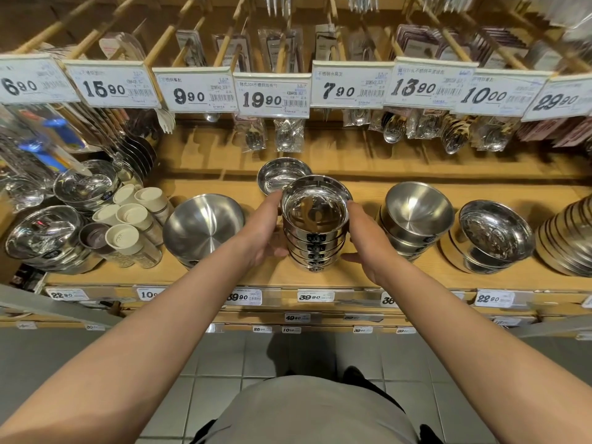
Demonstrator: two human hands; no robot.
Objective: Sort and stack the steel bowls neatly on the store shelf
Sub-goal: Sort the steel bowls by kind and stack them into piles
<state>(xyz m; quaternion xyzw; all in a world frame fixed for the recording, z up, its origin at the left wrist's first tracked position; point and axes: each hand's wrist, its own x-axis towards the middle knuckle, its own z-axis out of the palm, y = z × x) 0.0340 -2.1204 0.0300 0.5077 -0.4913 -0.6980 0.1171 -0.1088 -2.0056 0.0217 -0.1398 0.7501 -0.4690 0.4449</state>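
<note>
The fingertips of both hands are hidden behind the stack of bowls. The left hand at nine o'clock and right hand at three o'clock clasp it on the shelf.

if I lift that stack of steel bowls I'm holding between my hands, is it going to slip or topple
Probably slippery: the stack of steel bowls is polished and mirror-bright, and the left hand and right hand only press its curved sides. It looks tall for its narrow base, so it may tip if tilted. Nested rims should keep the bowls together; supporting the bottom seems safer.
</note>
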